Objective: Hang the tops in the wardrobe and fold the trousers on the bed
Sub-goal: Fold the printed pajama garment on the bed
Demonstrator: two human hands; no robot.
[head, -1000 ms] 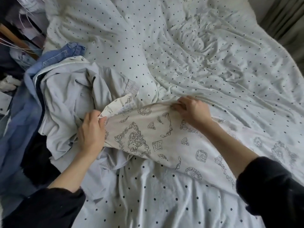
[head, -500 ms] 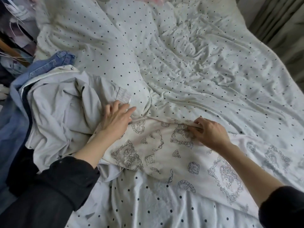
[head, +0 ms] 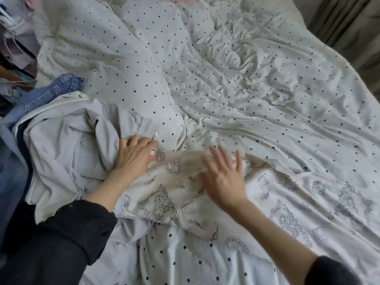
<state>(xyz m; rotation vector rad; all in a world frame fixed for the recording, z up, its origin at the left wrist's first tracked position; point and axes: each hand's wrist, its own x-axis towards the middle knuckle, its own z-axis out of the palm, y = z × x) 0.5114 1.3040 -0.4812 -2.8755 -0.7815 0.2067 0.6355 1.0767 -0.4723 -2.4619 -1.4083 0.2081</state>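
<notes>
A pair of printed trousers (head: 205, 204) lies spread across the near part of a bed (head: 246, 89), running from the middle toward the right. They are cream with fine dark line drawings of wreaths, books and feathers. The cloth looks thin, soft and light, likely to wrinkle and slide, so it seems best taken at the waistband end on the left or along a leg edge. The left hand (head: 133, 159) rests flat, fingers straight, on that left end. The right hand (head: 224, 177) is open with fingers spread over the middle of the trousers; blur hides whether it touches. Left of the trousers is a heap of pale grey clothes (head: 67, 147), with blue denim (head: 51, 93) beyond it.
</notes>
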